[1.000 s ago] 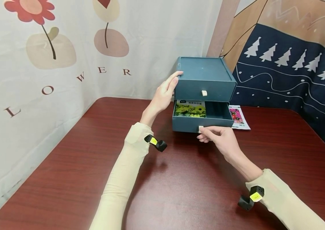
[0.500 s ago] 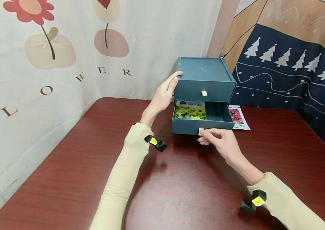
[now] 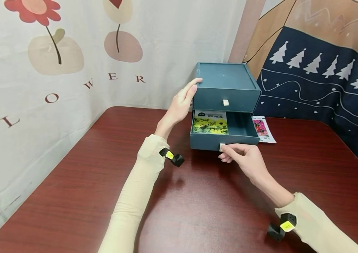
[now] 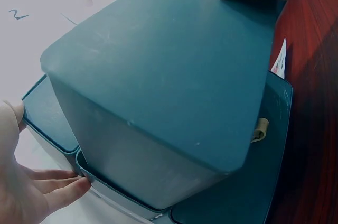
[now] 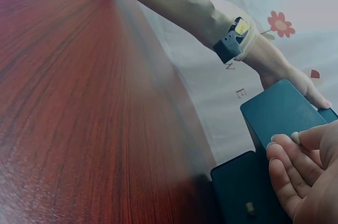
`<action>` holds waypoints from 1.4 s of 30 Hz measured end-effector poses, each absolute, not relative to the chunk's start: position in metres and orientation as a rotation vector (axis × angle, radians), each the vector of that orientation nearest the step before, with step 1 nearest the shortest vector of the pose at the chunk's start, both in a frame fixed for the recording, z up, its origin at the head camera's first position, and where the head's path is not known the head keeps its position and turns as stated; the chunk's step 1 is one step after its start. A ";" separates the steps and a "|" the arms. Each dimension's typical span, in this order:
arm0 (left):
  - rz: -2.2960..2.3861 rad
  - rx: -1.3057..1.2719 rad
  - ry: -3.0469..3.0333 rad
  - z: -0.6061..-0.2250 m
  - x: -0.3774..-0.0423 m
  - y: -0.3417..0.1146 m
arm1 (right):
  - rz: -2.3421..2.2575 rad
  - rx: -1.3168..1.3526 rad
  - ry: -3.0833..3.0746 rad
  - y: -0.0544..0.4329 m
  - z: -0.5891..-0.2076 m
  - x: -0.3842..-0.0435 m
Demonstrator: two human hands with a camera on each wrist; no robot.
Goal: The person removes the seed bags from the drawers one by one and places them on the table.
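Out past cabinet [image 3: 228, 75] edge, drawer [image 3: 206, 141], right hand [image 3: 246, 156] pinching tab [image 3: 222, 146]

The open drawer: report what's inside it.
In the open drawer, a yellow-flower packet lies on the left, with bare floor beside it. The drawer's back, within the cabinet, is hidden, as is anything beneath the packet.

The lower drawer [image 3: 205, 142] has slid a little further out
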State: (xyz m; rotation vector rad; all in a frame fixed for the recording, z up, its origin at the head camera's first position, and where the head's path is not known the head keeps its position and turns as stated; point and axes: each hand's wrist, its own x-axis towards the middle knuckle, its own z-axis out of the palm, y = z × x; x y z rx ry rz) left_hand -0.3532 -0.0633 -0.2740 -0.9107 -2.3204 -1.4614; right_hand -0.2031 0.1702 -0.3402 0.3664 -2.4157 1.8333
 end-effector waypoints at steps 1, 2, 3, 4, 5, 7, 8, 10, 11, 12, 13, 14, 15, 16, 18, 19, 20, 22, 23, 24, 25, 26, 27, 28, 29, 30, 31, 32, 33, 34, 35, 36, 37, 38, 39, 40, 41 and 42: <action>-1.460 -0.912 -2.320 -0.274 -0.353 -0.063 | 1.832 0.371 -2.414 0.170 -0.340 -0.202; -1.462 -0.912 -2.321 -0.274 -0.353 -0.063 | 1.831 0.376 -2.413 0.170 -0.340 -0.202; -1.463 -0.912 -2.320 -0.274 -0.353 -0.063 | 1.830 0.379 -2.414 0.170 -0.340 -0.201; -1.465 -0.911 -2.322 -0.274 -0.353 -0.063 | 1.826 0.381 -2.417 0.170 -0.340 -0.200; -1.466 -0.911 -2.322 -0.275 -0.353 -0.064 | 1.821 0.383 -2.420 0.170 -0.340 -0.200; -1.470 -0.910 -2.324 -0.275 -0.353 -0.064 | 1.814 0.382 -2.428 0.170 -0.341 -0.198; -1.472 -0.911 -2.323 -0.275 -0.353 -0.064 | 1.809 0.379 -2.433 0.170 -0.341 -0.197; -1.471 -0.912 -2.322 -0.276 -0.353 -0.064 | 1.804 0.375 -2.442 0.170 -0.340 -0.195; -1.474 -0.913 -2.322 -0.276 -0.353 -0.064 | 1.805 0.372 -2.445 0.170 -0.340 -0.195; -1.475 -0.914 -2.321 -0.276 -0.353 -0.064 | 1.806 0.370 -2.448 0.170 -0.340 -0.193; -1.475 -0.913 -2.322 -0.276 -0.353 -0.064 | 1.807 0.369 -2.451 0.170 -0.340 -0.193; -1.475 -0.911 -2.321 -0.276 -0.353 -0.064 | 1.807 0.367 -2.453 0.170 -0.339 -0.192; -1.475 -0.908 -2.322 -0.276 -0.353 -0.064 | 1.808 0.368 -2.453 0.170 -0.339 -0.191; -1.475 -0.907 -2.323 -0.276 -0.353 -0.064 | 1.809 0.368 -2.455 0.170 -0.339 -0.190; -1.473 -0.905 -2.323 -0.276 -0.353 -0.064 | 1.811 0.369 -2.454 0.170 -0.339 -0.189; -1.472 -0.902 -2.327 -0.276 -0.353 -0.064 | 1.814 0.370 -2.453 0.170 -0.339 -0.188; -1.473 -0.903 -2.327 -0.276 -0.353 -0.064 | 1.814 0.369 -2.453 0.170 -0.339 -0.188; -1.478 -0.907 -2.324 -0.276 -0.353 -0.064 | 1.817 0.370 -2.451 0.170 -0.339 -0.187; -1.481 -0.907 -2.324 -0.276 -0.353 -0.064 | 1.817 0.370 -2.449 0.170 -0.339 -0.186; -1.484 -0.908 -2.323 -0.276 -0.353 -0.064 | 1.817 0.370 -2.447 0.170 -0.339 -0.186; -1.487 -0.907 -2.323 -0.276 -0.353 -0.064 | 1.817 0.370 -2.446 0.170 -0.340 -0.186; -1.487 -0.908 -2.321 -0.276 -0.353 -0.064 | 1.815 0.372 -2.445 0.170 -0.340 -0.185; -1.490 -0.907 -2.320 -0.276 -0.353 -0.064 | 1.813 0.374 -2.444 0.169 -0.340 -0.185; -1.488 -0.905 -2.320 -0.276 -0.353 -0.064 | 1.813 0.375 -2.443 0.170 -0.340 -0.185; -1.489 -0.904 -2.321 -0.276 -0.353 -0.064 | 1.813 0.376 -2.442 0.170 -0.340 -0.184; -1.493 -0.906 -2.316 -0.276 -0.353 -0.064 | 1.812 0.378 -2.442 0.170 -0.340 -0.184; -1.494 -0.907 -2.315 -0.276 -0.354 -0.064 | 1.810 0.378 -2.442 0.170 -0.341 -0.184; -1.496 -0.908 -2.312 -0.276 -0.354 -0.064 | 1.809 0.379 -2.443 0.170 -0.341 -0.184; -1.499 -0.912 -2.309 -0.276 -0.354 -0.064 | 1.807 0.378 -2.445 0.170 -0.341 -0.184; -1.498 -0.914 -2.308 -0.277 -0.354 -0.063 | 1.807 0.377 -2.447 0.171 -0.342 -0.184; -1.496 -0.917 -2.308 -0.277 -0.355 -0.063 | 1.802 0.379 -2.450 0.171 -0.342 -0.184; -1.495 -0.921 -2.305 -0.277 -0.355 -0.063 | 1.800 0.377 -2.454 0.171 -0.342 -0.183; -1.489 -0.921 -2.308 -0.277 -0.355 -0.063 | 1.800 0.375 -2.457 0.172 -0.342 -0.182; -1.485 -0.922 -2.309 -0.277 -0.355 -0.063 | 1.800 0.375 -2.458 0.172 -0.342 -0.182; -1.480 -0.924 -2.307 -0.277 -0.355 -0.063 | 1.802 0.374 -2.458 0.172 -0.341 -0.181; -1.474 -0.925 -2.306 -0.276 -0.355 -0.063 | 1.804 0.375 -2.459 0.172 -0.341 -0.180; -1.473 -0.925 -2.306 -0.276 -0.354 -0.063 | 1.804 0.374 -2.460 0.172 -0.341 -0.179; -1.473 -0.924 -2.308 -0.276 -0.354 -0.063 | 1.806 0.373 -2.460 0.172 -0.341 -0.179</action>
